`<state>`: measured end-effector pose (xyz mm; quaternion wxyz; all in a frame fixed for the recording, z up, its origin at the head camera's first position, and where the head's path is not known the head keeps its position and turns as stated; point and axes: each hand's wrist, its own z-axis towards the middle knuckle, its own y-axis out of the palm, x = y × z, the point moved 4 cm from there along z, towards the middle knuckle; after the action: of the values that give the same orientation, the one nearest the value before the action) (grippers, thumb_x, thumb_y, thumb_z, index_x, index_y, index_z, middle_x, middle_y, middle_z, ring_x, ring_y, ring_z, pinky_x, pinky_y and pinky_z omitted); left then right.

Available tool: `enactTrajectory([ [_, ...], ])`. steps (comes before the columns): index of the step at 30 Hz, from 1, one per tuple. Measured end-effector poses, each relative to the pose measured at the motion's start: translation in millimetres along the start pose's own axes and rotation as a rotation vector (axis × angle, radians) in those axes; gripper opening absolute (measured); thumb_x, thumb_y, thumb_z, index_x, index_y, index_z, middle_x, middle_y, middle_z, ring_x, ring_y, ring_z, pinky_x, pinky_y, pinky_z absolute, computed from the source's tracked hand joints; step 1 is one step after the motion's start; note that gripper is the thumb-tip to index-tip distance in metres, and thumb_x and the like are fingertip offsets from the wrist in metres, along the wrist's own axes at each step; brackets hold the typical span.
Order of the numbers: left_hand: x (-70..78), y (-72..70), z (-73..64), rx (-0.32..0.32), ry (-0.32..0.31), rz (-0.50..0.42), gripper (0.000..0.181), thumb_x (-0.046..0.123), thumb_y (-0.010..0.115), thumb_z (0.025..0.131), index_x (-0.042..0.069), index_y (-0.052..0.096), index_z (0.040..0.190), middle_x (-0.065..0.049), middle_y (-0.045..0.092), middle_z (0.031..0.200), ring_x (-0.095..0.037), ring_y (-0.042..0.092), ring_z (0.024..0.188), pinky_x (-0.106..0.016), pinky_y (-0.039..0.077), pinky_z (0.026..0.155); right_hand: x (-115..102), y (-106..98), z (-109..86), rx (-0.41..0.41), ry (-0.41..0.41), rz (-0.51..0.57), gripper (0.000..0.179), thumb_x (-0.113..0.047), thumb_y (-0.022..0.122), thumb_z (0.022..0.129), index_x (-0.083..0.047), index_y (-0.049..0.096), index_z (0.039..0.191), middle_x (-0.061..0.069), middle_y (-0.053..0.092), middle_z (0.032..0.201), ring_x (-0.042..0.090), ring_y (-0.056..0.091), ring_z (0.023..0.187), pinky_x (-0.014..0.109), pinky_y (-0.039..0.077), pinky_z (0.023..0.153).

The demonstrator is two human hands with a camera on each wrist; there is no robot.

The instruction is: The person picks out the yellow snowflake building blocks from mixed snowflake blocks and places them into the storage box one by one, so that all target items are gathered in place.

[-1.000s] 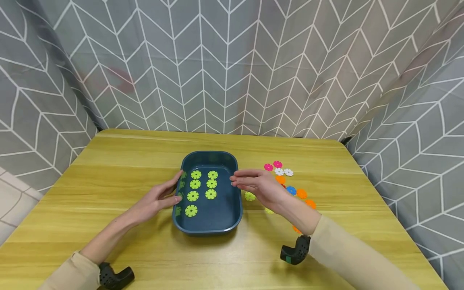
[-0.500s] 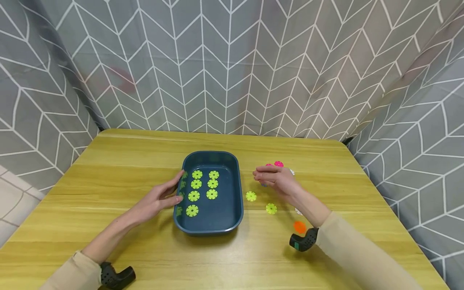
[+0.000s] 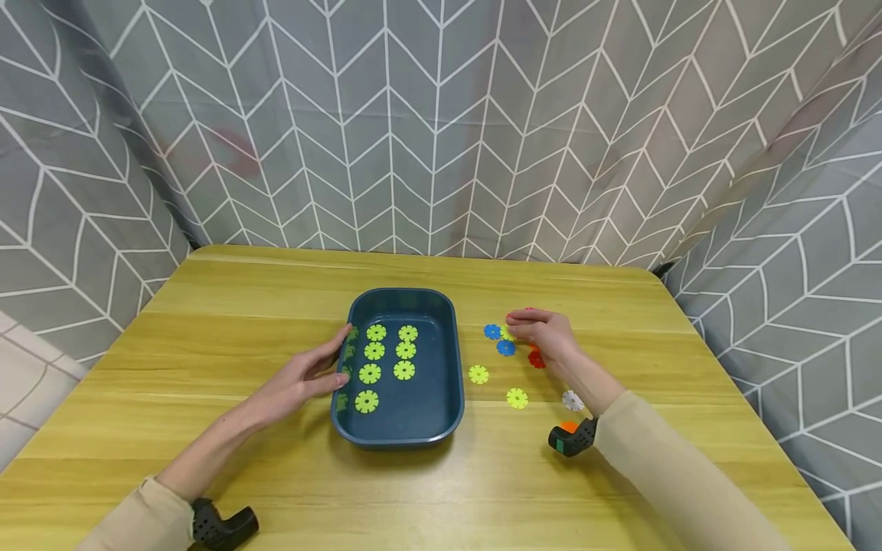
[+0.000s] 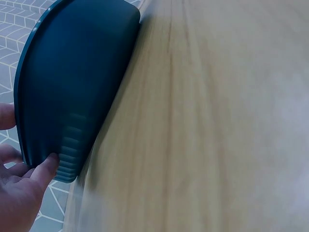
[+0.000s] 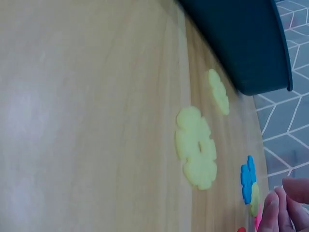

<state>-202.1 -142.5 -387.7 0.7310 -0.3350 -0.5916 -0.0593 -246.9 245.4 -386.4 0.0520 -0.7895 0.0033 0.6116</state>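
A dark blue-green rectangular tray (image 3: pixel 422 417) holds several yellow-green snowflake discs (image 3: pixel 370 373) in two columns. My left hand (image 3: pixel 303 379) grips its left wall at the rim; in the left wrist view a fingertip (image 4: pixel 49 163) touches the tray's ribbed outer side (image 4: pixel 72 96). To the tray's right, my right hand (image 3: pixel 547 333) is low over a cluster of discs, its fingertips at a yellow-green disc (image 3: pixel 506 333). No disc shows plainly between the fingers. Beside that disc lie two blue discs (image 3: pixel 506 348); a red disc (image 3: pixel 537 359) is partly under the hand.
Two yellow-green discs (image 3: pixel 517 398) lie apart between tray and right forearm. A white disc (image 3: pixel 573 400) and an orange disc (image 3: pixel 569 426) are partly covered by the arm and its wrist camera. A patterned curtain (image 3: pixel 427 130) hangs behind the wooden table (image 3: pixel 241 306).
My right hand has moved from the tray's right rim rightward to the disc cluster, uncovering the blue and yellow-green discs. My left hand and the tray have stayed put.
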Motion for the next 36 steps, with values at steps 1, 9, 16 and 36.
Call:
enactTrajectory([
  [1, 0.1, 0.1, 0.0, 0.0, 0.0, -0.001, 0.071, 0.016, 0.054, 0.102, 0.002, 0.015, 0.159, -0.022, 0.009, 0.166, -0.048, 0.017, 0.149, -0.058, 0.021, 0.117, 0.6, -1.1, 0.8, 0.014, -0.001, -0.005, 0.046, 0.003, 0.065, 0.093, 0.009, 0.053, 0.137, 0.007, 0.074, 0.112, 0.011, 0.07, 0.099, 0.025, 0.057, 0.092],
  [9, 1.1, 0.4, 0.3, 0.002, 0.004, 0.0, 0.071, 0.016, 0.055, 0.102, 0.001, 0.015, 0.159, -0.022, 0.009, 0.166, -0.048, 0.017, 0.149, -0.057, 0.021, 0.117, 5.5, -5.8, 2.3, 0.09, -0.027, -0.146, 0.044, 0.004, 0.067, 0.091, 0.007, 0.057, 0.133, 0.014, 0.071, 0.117, 0.008, 0.067, 0.089, 0.023, 0.058, 0.087],
  [16, 2.4, 0.7, -0.1, -0.002, 0.014, -0.01, 0.071, 0.016, 0.055, 0.102, 0.0, 0.015, 0.159, -0.022, 0.009, 0.166, -0.048, 0.016, 0.149, -0.056, 0.021, 0.117, 6.7, -5.4, 3.2, 0.145, -0.06, -0.254, 0.041, 0.003, 0.072, 0.087, 0.004, 0.063, 0.127, 0.019, 0.069, 0.119, 0.014, 0.067, 0.094, 0.018, 0.057, 0.081],
  [36, 2.4, 0.8, -0.6, 0.0, 0.007, -0.002, 0.071, 0.016, 0.055, 0.102, 0.002, 0.015, 0.159, -0.022, 0.009, 0.166, -0.048, 0.018, 0.149, -0.057, 0.021, 0.117, 7.5, 1.0, 2.7, 0.163, -0.172, -0.451, 0.035, -0.003, 0.078, 0.085, 0.003, 0.069, 0.118, 0.02, 0.068, 0.116, 0.028, 0.06, 0.101, 0.025, 0.05, 0.084],
])
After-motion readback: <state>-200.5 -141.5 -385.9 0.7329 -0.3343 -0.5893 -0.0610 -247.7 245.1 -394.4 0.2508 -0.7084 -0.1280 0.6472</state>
